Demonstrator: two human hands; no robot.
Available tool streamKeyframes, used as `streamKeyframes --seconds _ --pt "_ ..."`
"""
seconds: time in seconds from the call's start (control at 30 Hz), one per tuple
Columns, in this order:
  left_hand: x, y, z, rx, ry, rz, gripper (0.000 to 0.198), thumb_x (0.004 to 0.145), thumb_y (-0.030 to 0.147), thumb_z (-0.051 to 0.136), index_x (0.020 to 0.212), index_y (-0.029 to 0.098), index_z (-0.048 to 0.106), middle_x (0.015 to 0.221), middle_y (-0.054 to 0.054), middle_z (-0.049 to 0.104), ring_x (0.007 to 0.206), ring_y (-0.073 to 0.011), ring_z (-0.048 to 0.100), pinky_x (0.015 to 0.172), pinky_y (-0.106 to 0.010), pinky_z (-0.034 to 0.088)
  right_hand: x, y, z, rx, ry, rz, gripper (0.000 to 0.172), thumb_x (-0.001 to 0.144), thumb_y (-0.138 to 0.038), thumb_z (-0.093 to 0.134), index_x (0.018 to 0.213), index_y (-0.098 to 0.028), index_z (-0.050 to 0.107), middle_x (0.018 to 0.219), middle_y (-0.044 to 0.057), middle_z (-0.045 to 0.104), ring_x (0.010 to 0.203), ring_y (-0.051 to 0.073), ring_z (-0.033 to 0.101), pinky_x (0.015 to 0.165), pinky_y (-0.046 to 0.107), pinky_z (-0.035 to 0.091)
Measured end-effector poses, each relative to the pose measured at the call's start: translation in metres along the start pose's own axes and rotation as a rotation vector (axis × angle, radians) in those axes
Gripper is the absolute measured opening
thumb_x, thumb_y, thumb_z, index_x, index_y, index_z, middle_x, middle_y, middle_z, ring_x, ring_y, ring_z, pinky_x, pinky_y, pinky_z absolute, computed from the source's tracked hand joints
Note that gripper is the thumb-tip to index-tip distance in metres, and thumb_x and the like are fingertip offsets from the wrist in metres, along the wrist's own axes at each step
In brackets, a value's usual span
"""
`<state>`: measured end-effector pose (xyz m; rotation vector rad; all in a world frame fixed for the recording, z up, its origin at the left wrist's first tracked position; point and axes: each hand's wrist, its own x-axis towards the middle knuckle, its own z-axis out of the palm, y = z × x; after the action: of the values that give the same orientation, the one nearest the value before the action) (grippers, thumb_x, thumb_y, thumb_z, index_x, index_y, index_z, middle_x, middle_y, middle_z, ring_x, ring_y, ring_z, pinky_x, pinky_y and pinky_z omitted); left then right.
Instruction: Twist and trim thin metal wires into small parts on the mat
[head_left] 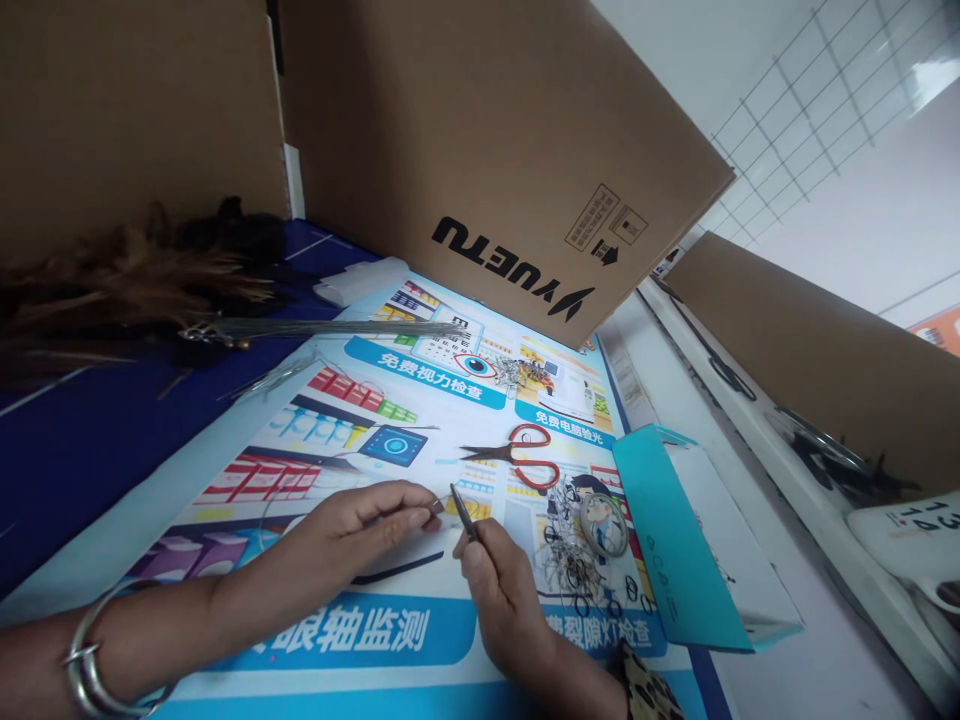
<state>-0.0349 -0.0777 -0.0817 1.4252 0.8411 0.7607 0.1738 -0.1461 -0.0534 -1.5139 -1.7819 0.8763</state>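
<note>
My left hand (382,525) is closed in a pinch, with the short end of a thin wire (439,504) showing at its fingertips. My right hand (502,590) grips a slim, pointed metal tool (463,513); its handles are hidden in the fist, so I cannot tell if it is pliers or tweezers. The tool's tip is just right of my left fingertips. Beyond both hands lie scissors (517,456) with red handles, blades pointing left. Right of my right hand is a pile of small wire pieces and dark rings (574,560), with a coil of wire (604,525) beside it.
A printed poster (450,560) covers the table. An open teal box (667,540) stands at the right. Long thin wires (345,327) and brown feathers (127,280) lie at the left. Another small wire pile (517,373) sits before a large cardboard box (480,130).
</note>
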Motion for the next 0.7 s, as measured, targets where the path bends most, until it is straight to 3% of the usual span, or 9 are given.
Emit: streamKeyframes --seconds 0.23,0.37,0.5,0.7 --pt "0.002 -0.001 -0.003 0.109 0.050 0.097 0.029 0.094 0.049 0.061 0.097 0.026 0.079 0.106 -0.004 0.078 0.103 -0.0226 0.070 0.092 -0.031 0.055 -0.003 0.009 0.004 0.111 -0.022 0.039 0.040 0.103 -0.055 0.037 0.085 -0.022 0.051 0.073 -0.002 0.045 0.067 0.014 0.043 0.060 0.026 0.037" --pt "0.000 0.000 0.000 0.026 0.008 -0.029 0.031 0.093 0.050 0.060 0.096 0.025 0.079 0.088 -0.001 0.076 0.079 -0.0175 0.066 0.074 -0.026 0.054 -0.004 0.017 0.007 0.204 -0.020 0.087 0.043 0.104 -0.059 0.038 0.090 -0.021 0.054 0.071 -0.003 0.044 0.063 0.013 0.040 0.055 0.025 0.034" --pt "0.000 -0.001 0.004 -0.122 -0.039 -0.121 0.040 0.092 0.058 0.061 0.089 0.020 0.074 0.069 0.001 0.066 0.060 -0.0126 0.053 0.054 -0.021 0.044 -0.004 0.016 0.006 0.245 -0.032 0.097 0.043 0.104 -0.060 0.039 0.090 -0.021 0.054 0.072 -0.003 0.044 0.062 0.013 0.040 0.054 0.025 0.035" --pt "0.003 0.001 0.003 -0.103 0.025 -0.066 0.041 0.092 0.057 0.059 0.083 0.019 0.071 0.069 -0.001 0.065 0.067 -0.0153 0.058 0.066 -0.026 0.050 0.000 0.000 -0.001 0.175 -0.076 0.054 0.043 0.102 -0.059 0.041 0.087 -0.021 0.054 0.077 -0.001 0.050 0.068 0.014 0.046 0.060 0.027 0.040"
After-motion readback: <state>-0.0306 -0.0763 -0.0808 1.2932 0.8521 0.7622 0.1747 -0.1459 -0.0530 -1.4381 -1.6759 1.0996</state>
